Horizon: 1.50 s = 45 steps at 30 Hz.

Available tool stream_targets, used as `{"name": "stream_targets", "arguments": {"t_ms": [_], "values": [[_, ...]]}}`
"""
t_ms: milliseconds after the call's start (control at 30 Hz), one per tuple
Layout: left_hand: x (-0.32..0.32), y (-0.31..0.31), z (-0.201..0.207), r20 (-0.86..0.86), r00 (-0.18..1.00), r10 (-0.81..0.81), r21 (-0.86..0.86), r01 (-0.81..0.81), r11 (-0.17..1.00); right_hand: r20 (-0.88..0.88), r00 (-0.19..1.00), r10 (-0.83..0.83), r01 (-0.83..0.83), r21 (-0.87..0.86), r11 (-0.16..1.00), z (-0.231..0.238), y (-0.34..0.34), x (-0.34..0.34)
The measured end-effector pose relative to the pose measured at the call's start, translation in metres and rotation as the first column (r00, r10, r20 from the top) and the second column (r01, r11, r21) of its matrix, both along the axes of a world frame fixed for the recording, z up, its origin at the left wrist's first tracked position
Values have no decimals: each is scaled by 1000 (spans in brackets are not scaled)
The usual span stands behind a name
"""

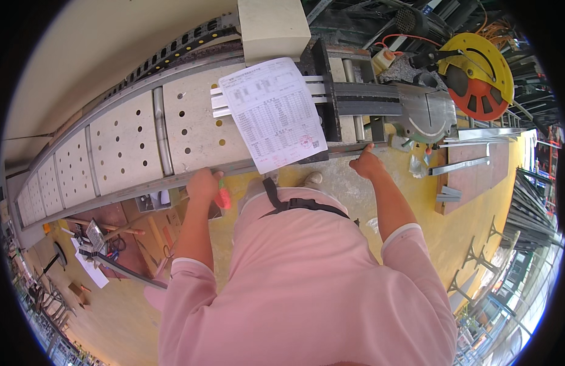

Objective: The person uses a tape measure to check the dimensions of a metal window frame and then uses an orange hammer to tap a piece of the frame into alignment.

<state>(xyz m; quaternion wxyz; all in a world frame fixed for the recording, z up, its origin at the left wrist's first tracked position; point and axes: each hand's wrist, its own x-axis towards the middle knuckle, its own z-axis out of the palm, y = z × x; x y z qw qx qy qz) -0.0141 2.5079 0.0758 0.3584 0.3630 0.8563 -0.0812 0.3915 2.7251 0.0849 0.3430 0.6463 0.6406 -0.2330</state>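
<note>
My left hand (202, 185) is closed at the near rail of the roller table (203, 119). Beside its fingers hangs a small red thing with a green end (222, 195), which it appears to grip; its kind is unclear. My right hand (369, 163) is at the same rail further right, its index finger stretched up against the edge and its thumb apart, with nothing seen in it. Between the hands, a printed paper sheet (273, 116) lies over pale metal profiles (319, 89) and overhangs the table's near edge.
A cut-off saw with a yellow and red guard (477, 76) stands at the right, behind a round metal saw base (425, 113). Metal bars (459, 166) lie on a board to the right. Tools and a clipboard (96, 235) sit below the table at left.
</note>
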Motion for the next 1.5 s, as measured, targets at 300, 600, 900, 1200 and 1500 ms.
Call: {"name": "stream_targets", "arguments": {"t_ms": [300, 600, 900, 1200, 1500], "values": [[1, -1, -2, -20, 1000, -14, 15, 14, 1000, -21, 1000, 1, -1, -4, 1000, -8, 3, 5], [1, -2, -1, -32, 999, -14, 24, 14, 1000, -19, 999, -33, 32, -47, 998, -4, 7, 1], [2, 1, 1, -42, 999, -23, 26, 24, 999, -6, 1000, -13, 13, -26, 1000, -10, 9, 4], [3, -2, 2, -43, 999, -8, 29, 9, 1000, -12, 1000, 10, -10, -6, 1000, -9, 3, 3], [27, -23, -8, -112, 988, 107, 197, -84, 977, -485, 874, -29, 212, 328, 920, -43, -51, 53]]}}
